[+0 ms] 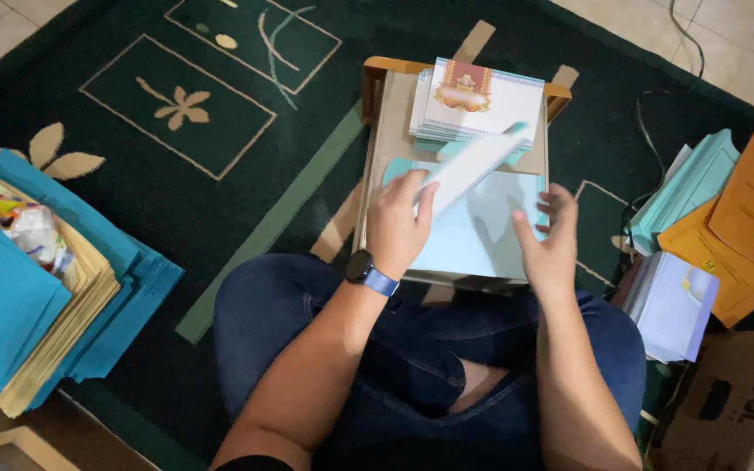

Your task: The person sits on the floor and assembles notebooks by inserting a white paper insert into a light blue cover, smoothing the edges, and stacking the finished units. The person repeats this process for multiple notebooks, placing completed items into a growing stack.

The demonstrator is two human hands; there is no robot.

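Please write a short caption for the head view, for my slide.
Seated person's left hand lifts a card over a small wooden table; right hand open beside it.

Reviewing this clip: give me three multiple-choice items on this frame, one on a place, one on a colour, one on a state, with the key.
1. Where is the stack of cards?
A. at the far end of the small wooden table
B. on the carpet
C. on the cardboard box

2. What colour is the watch strap?
A. red
B. blue
C. white

3. What is the left hand doing?
A. resting flat on a knee
B. holding a light, motion-blurred sheet
C. hanging empty

Key: 1 A, the stack sits at the table's far edge. 2 B, blue band on the left wrist. 3 B, the fingers pinch the sheet; the right hand is open beside it.
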